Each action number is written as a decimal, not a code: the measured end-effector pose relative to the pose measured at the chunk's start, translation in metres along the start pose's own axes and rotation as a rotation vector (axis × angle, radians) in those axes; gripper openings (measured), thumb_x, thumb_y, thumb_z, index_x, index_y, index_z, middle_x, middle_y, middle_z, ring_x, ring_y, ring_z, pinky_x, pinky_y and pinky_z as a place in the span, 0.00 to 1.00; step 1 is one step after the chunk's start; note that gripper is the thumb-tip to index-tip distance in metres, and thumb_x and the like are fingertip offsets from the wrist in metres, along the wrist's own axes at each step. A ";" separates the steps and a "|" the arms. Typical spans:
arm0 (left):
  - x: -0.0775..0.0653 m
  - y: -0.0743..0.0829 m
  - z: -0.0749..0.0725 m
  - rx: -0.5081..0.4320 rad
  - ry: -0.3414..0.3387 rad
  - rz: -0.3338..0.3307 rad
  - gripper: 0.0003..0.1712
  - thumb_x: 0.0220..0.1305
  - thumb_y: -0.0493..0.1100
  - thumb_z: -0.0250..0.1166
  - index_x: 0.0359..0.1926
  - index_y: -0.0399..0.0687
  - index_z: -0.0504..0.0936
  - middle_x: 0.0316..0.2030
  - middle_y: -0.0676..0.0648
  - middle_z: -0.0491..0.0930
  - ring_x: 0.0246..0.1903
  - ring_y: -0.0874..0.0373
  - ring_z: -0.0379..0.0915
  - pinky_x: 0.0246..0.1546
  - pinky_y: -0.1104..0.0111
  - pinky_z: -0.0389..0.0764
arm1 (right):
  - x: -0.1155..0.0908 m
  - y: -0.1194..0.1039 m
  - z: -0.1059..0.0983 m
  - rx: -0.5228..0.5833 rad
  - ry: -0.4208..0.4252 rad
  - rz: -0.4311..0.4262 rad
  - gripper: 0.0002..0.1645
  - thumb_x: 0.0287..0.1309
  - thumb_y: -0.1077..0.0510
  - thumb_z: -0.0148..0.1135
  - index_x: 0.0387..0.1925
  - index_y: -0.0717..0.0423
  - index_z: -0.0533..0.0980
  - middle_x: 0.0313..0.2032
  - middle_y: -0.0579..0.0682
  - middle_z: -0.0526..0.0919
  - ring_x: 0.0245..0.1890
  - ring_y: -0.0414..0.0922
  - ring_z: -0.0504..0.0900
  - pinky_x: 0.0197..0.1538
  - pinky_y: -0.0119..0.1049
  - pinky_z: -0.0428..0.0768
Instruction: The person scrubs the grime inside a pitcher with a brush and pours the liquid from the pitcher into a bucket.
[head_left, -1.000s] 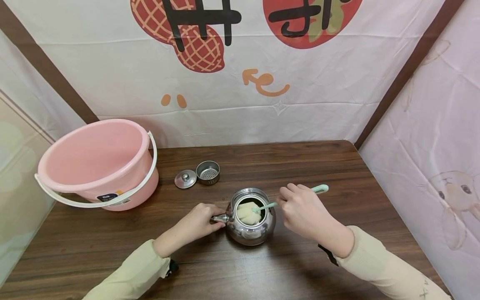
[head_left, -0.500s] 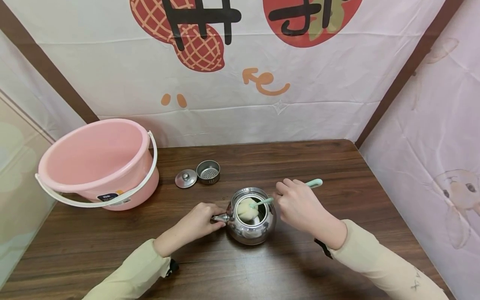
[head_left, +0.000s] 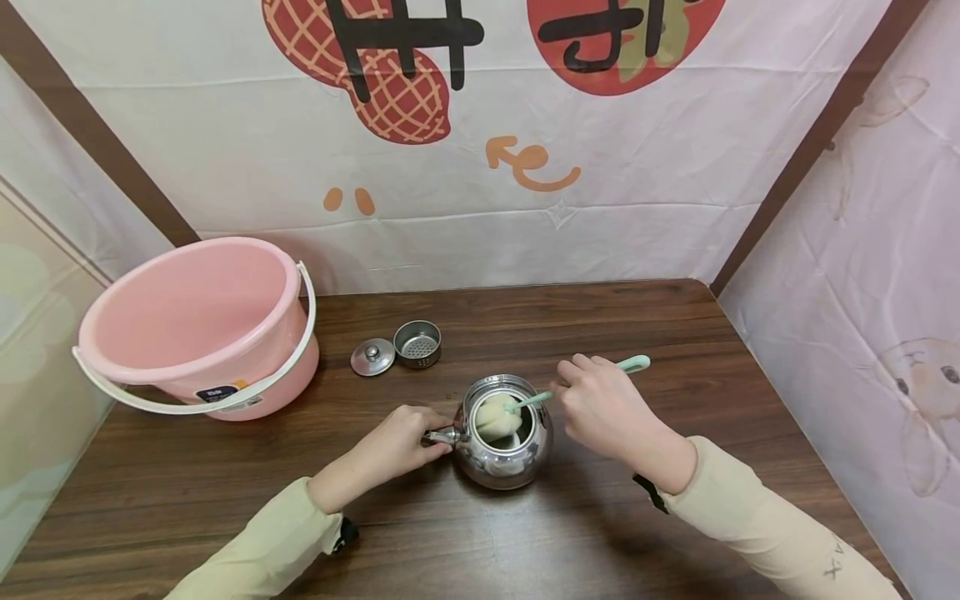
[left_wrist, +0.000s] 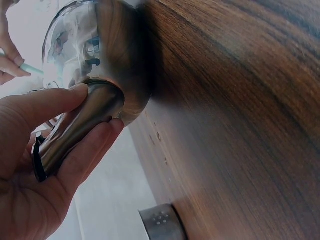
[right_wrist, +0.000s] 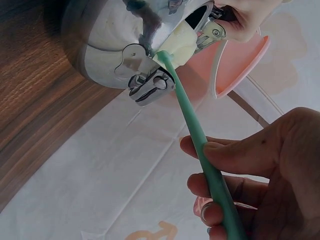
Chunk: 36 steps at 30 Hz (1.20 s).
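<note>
Pink plastic bucket (head_left: pixel 267 350): well left of the round polished-steel kettle (head_left: pixel 501 473). Left hand (head_left: pixel 397 446): gripping the kettle's tapered metal spout (head_left: pixel 444 435). Kettle: lidless, on brown wooden table (head_left: pixel 420 537). Cream sponge head (head_left: pixel 497 418) on slim mint-green stick (right_wrist: pixel 190 115): within the kettle's mouth. Right hand (head_left: pixel 606 410): grasping the stick, right of the kettle. Advisable: spout kept steady, sponge worked all round inside. Right-wrist view: fingertips (right_wrist: pixel 196 184) round the stick, hidden from head camera.

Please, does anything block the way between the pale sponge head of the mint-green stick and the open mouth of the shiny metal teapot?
Nothing visible blocks it: the pale sponge head is already at the open mouth of the teapot. The left hand grips only the spout; the round silver lid and perforated metal strainer stand farther back.
</note>
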<state>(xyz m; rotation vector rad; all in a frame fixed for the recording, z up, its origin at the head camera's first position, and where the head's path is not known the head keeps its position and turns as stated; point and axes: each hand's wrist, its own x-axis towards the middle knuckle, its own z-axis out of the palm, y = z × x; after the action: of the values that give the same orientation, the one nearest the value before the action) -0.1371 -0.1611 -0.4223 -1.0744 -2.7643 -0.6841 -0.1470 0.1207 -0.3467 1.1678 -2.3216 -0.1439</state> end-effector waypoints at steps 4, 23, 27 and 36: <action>0.001 0.000 0.000 -0.003 -0.003 -0.002 0.11 0.47 0.38 0.70 0.34 0.39 0.83 0.29 0.49 0.82 0.30 0.58 0.77 0.32 0.66 0.77 | -0.002 0.001 -0.001 -0.017 0.007 0.001 0.15 0.24 0.67 0.55 0.22 0.57 0.81 0.19 0.48 0.67 0.20 0.46 0.65 0.21 0.34 0.64; 0.001 -0.001 0.001 -0.008 -0.001 -0.001 0.12 0.47 0.38 0.70 0.35 0.37 0.83 0.30 0.47 0.82 0.31 0.56 0.78 0.33 0.66 0.78 | -0.009 0.000 -0.009 -0.032 0.045 -0.011 0.13 0.25 0.66 0.54 0.20 0.57 0.81 0.18 0.47 0.66 0.18 0.46 0.64 0.20 0.34 0.61; 0.000 -0.001 0.001 -0.009 -0.004 0.000 0.12 0.47 0.38 0.70 0.35 0.37 0.83 0.30 0.46 0.82 0.32 0.56 0.78 0.33 0.66 0.78 | -0.010 0.000 -0.011 -0.025 0.039 -0.009 0.14 0.25 0.67 0.54 0.21 0.58 0.81 0.18 0.47 0.67 0.18 0.46 0.63 0.20 0.33 0.61; 0.000 -0.002 0.002 -0.014 0.000 0.001 0.12 0.47 0.38 0.69 0.35 0.37 0.83 0.30 0.46 0.82 0.32 0.56 0.78 0.33 0.66 0.78 | -0.012 -0.003 -0.012 -0.010 0.038 -0.015 0.15 0.28 0.68 0.49 0.20 0.59 0.81 0.18 0.47 0.68 0.17 0.44 0.60 0.19 0.31 0.58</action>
<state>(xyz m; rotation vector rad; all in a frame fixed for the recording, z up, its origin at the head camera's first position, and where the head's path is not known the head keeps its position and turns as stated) -0.1382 -0.1618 -0.4251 -1.0789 -2.7627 -0.7037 -0.1335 0.1298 -0.3423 1.1731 -2.2775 -0.1370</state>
